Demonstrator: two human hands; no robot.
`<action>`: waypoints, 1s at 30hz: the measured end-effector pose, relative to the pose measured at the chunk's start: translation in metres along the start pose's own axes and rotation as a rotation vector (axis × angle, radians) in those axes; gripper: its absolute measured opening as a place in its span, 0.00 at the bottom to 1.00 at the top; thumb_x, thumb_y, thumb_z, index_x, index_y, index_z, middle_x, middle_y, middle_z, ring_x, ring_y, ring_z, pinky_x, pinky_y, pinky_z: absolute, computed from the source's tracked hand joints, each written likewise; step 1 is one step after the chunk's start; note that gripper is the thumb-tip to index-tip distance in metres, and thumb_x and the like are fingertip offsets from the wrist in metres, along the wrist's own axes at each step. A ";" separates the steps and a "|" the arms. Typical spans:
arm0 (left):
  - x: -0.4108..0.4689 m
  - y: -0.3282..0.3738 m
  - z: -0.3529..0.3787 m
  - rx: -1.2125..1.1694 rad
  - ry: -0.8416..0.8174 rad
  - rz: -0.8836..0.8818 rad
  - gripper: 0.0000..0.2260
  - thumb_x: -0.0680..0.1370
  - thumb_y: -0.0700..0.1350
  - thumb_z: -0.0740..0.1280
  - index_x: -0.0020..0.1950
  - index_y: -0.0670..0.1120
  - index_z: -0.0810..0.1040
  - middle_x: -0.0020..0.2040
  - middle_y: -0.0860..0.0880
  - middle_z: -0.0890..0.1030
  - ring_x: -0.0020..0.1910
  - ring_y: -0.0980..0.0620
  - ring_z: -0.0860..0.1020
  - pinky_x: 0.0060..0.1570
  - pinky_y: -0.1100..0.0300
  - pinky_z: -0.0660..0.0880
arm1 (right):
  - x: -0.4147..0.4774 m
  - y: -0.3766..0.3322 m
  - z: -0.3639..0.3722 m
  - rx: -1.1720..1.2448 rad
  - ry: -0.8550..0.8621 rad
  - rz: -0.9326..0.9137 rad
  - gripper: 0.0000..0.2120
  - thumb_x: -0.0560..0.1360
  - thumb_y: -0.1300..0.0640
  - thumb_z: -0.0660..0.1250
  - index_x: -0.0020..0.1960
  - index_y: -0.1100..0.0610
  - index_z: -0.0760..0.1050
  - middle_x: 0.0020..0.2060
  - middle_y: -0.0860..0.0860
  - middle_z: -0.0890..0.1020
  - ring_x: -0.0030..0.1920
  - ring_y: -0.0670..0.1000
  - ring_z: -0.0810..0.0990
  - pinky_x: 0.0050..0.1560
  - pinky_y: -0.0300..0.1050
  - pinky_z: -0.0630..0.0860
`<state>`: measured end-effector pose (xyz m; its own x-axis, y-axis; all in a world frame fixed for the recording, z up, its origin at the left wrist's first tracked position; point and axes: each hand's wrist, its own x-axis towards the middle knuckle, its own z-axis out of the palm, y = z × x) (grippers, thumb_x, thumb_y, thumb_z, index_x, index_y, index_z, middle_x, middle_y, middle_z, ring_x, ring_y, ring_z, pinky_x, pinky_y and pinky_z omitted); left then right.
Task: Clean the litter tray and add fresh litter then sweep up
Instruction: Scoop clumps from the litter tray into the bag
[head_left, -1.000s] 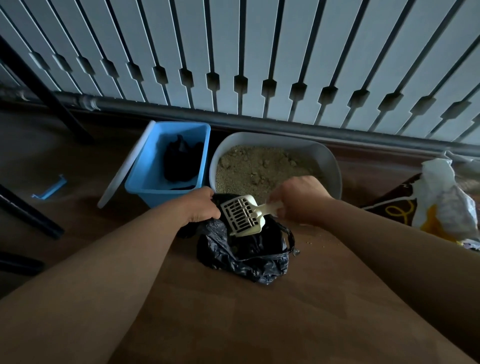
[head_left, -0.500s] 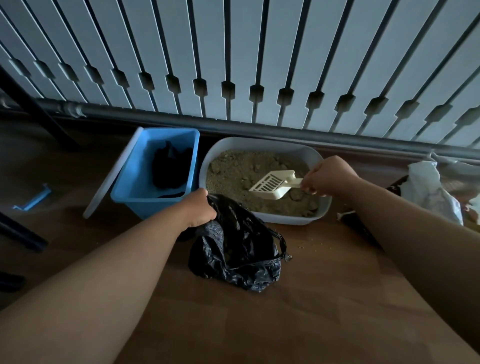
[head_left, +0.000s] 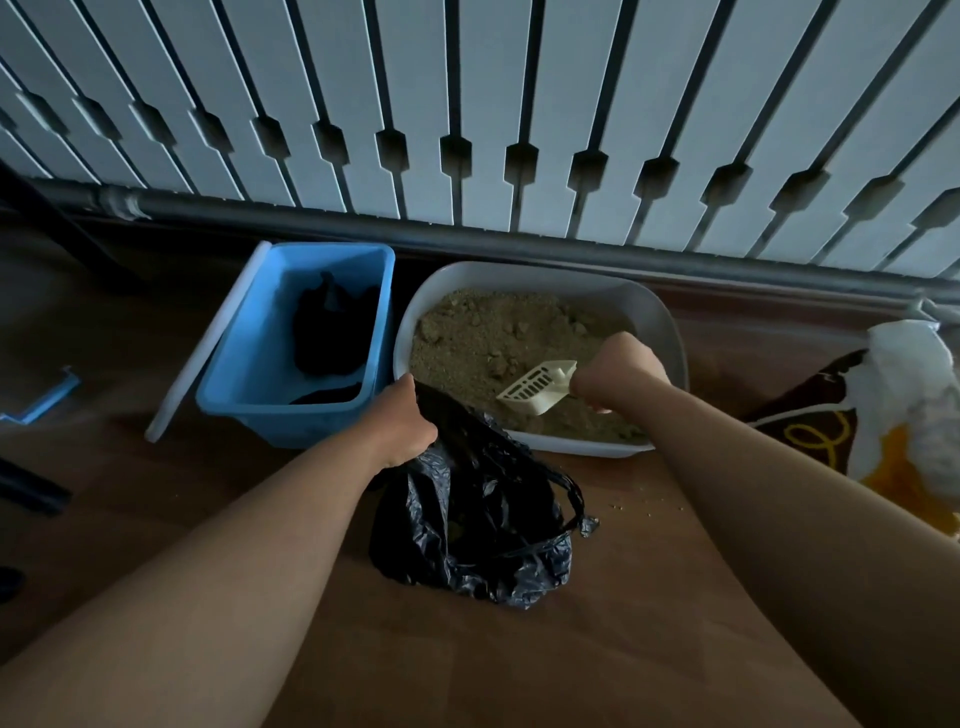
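Note:
A grey litter tray (head_left: 667, 332) full of clumpy sandy litter (head_left: 483, 338) stands on the wooden floor against the slatted wall. My right hand (head_left: 618, 371) grips the handle of a cream slotted scoop (head_left: 535, 387), whose blade lies low in the litter at the tray's near right. A crumpled black rubbish bag (head_left: 478, 519) sits on the floor just in front of the tray. My left hand (head_left: 405, 421) holds the bag's upper edge open at its left side.
A blue plastic bin (head_left: 249, 374) with dark bags inside stands left of the tray, a white lid (head_left: 208, 343) leaning on its left side. A litter sack (head_left: 904, 415) lies at the right. Spilled grains (head_left: 644, 504) dot the floor. A blue clip (head_left: 41, 402) lies far left.
My right hand carried the scoop from over the black bag back into the tray, then lowered its blade into the litter. My left hand kept its hold on the bag.

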<state>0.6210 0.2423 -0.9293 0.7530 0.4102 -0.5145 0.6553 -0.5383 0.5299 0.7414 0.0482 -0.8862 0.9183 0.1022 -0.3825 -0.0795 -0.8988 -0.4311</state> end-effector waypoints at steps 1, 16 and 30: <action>0.004 -0.001 0.001 0.008 0.002 -0.003 0.35 0.77 0.38 0.62 0.79 0.48 0.49 0.73 0.43 0.65 0.62 0.46 0.72 0.41 0.61 0.70 | 0.003 -0.002 0.004 0.000 0.008 -0.008 0.08 0.72 0.63 0.65 0.34 0.59 0.71 0.29 0.52 0.76 0.29 0.51 0.74 0.27 0.39 0.67; 0.031 -0.014 0.010 0.038 0.045 -0.015 0.23 0.77 0.38 0.61 0.71 0.39 0.62 0.61 0.39 0.72 0.43 0.49 0.73 0.31 0.62 0.64 | 0.029 -0.013 0.035 -0.072 0.082 -0.097 0.07 0.71 0.58 0.67 0.35 0.57 0.74 0.31 0.51 0.76 0.31 0.50 0.74 0.28 0.39 0.65; 0.022 -0.003 0.013 0.175 0.031 -0.058 0.32 0.78 0.37 0.59 0.78 0.41 0.47 0.69 0.38 0.67 0.64 0.39 0.73 0.57 0.49 0.75 | 0.006 -0.006 -0.019 -0.335 0.073 -0.101 0.08 0.72 0.58 0.66 0.35 0.57 0.72 0.32 0.50 0.77 0.31 0.50 0.74 0.27 0.39 0.65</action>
<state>0.6343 0.2432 -0.9512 0.7177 0.4648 -0.5185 0.6790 -0.6322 0.3731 0.7549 0.0461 -0.8699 0.9412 0.1776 -0.2874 0.1333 -0.9769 -0.1671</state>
